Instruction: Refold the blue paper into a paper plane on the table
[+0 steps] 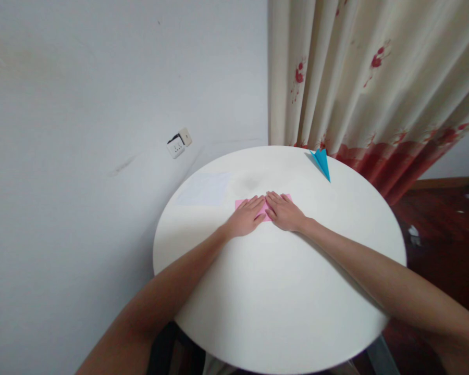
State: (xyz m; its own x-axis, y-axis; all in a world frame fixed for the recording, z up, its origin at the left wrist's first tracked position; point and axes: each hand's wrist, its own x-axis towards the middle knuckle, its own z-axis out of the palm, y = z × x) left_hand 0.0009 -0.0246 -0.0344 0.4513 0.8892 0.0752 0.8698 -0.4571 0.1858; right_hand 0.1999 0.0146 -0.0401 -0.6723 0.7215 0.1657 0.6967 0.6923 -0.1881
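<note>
A pink sheet of paper (264,210) lies flat on the round white table (281,291). My left hand (247,216) rests palm down over its left part, fingers stretched out. Over the right part my right hand (284,211) lies flat as well, its fingers extended and pointing toward the left hand's fingertips. Most of the paper is hidden beneath the two hands; pink shows between them and along the far edge.
A blue paper plane (322,164) sits near the table's far right edge. White paper (204,188) lies at the far left. A wall with a socket (175,147) borders the table on the left, and a patterned curtain (359,78) hangs behind it.
</note>
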